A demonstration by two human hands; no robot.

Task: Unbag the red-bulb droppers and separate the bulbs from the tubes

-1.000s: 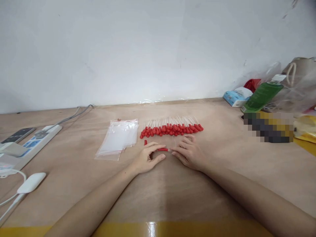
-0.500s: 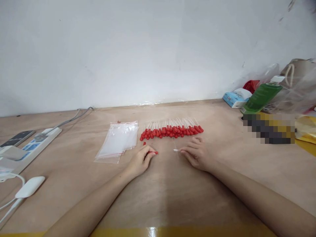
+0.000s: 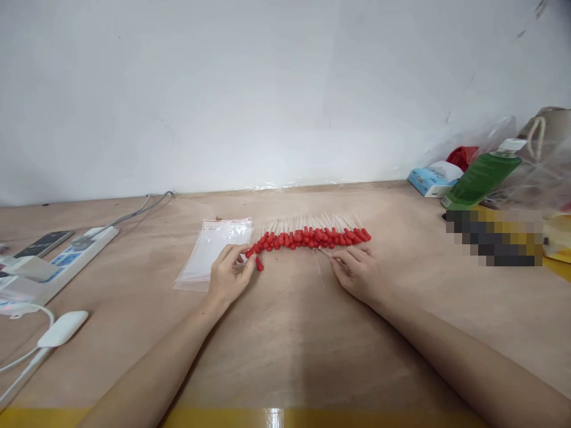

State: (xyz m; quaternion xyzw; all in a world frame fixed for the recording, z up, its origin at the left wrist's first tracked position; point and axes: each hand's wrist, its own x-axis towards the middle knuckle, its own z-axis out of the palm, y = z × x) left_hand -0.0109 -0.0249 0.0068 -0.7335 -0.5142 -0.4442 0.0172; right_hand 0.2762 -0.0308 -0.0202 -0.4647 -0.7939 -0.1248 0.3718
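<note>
A row of droppers with red rubber bulbs (image 3: 307,238) and thin clear tubes pointing to the wall lies on the table. My left hand (image 3: 229,274) is at the row's left end, thumb and fingertips closed about a red rubber bulb (image 3: 250,252). Just beside the thumb lies another red bulb (image 3: 259,264). Near the middle of the row, my right hand (image 3: 357,268) pinches a thin whitish tube (image 3: 325,252), its tip close to the bulbs. A fine clear tube (image 3: 320,270) lies left of those fingers.
Clear zip bags (image 3: 196,261) lie partly behind my left hand. Further left are a power strip (image 3: 84,252), a phone (image 3: 43,244) and a white cabled device (image 3: 63,329). At right stand a tissue pack (image 3: 430,181) and a green bottle (image 3: 484,178).
My left hand has moved left and away from me to the row's left end. My right hand has moved slightly forward, bringing the whitish tube up to the bulbs.
</note>
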